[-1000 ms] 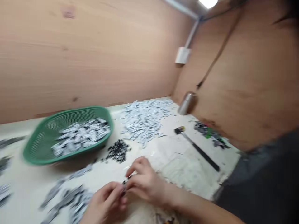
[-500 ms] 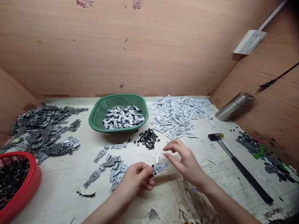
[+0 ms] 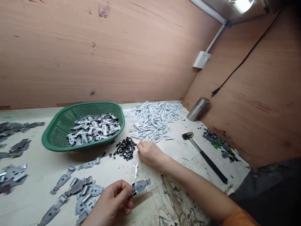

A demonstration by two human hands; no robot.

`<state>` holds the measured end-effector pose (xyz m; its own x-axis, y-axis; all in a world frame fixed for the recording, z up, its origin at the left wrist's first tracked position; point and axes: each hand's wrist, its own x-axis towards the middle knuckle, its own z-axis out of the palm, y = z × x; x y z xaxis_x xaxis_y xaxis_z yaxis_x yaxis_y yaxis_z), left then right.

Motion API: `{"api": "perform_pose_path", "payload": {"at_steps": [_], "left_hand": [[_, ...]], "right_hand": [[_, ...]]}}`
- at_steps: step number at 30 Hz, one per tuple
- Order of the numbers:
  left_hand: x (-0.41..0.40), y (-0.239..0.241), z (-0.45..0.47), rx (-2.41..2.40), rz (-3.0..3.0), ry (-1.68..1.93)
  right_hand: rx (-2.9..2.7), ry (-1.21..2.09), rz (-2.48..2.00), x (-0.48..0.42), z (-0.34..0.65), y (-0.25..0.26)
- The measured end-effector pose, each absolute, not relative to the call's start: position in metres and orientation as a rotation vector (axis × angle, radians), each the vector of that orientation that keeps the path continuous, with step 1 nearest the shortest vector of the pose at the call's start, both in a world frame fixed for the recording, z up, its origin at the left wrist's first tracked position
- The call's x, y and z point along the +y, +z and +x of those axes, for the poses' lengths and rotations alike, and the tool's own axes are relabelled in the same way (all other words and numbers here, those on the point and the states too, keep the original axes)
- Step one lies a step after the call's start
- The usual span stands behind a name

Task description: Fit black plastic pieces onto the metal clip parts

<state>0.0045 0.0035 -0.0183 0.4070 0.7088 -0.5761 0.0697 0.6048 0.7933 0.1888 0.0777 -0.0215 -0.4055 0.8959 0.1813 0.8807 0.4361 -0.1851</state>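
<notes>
My left hand (image 3: 115,201) is closed on one end of a small grey metal bracket (image 3: 141,185), holding it just above the worn tabletop near the front. My right hand (image 3: 148,153) rests farther back, its fingers curled down at the edge of a small heap of black parts (image 3: 124,148); whether it has picked any up is hidden. Loose grey brackets (image 3: 80,193) lie to the left of my left hand.
A green basket (image 3: 58,133) with grey-and-white metal pieces stands behind. A pile of white strips (image 3: 152,119) lies back right. A hammer (image 3: 204,157), a steel flask (image 3: 197,109), dark scraps (image 3: 219,144) and more brackets (image 3: 14,147) lie around. Wooden walls enclose the bench.
My right hand has left the bracket and reached back to the heap of black parts. My left hand still holds the bracket. The view has swung to the right.
</notes>
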Motion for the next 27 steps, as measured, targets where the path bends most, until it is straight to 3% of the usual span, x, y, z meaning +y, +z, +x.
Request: {"api": "perform_pose_path", "payload": {"at_steps": [7, 14, 27], "left_hand": [[0.003, -0.004, 0.005, 1.17, 0.926, 0.381], [0.001, 0.002, 0.003, 1.175, 1.027, 0.417], [-0.001, -0.005, 0.003, 1.136, 1.017, 0.453]], "right_hand": [[-2.25, 0.356, -1.432, 0.037, 0.214, -0.014], [-1.905, 0.915, -1.291, -0.017, 0.211, -0.01], [-1.975, 0.767, -1.249, -0.036, 0.204, -0.017]]}}
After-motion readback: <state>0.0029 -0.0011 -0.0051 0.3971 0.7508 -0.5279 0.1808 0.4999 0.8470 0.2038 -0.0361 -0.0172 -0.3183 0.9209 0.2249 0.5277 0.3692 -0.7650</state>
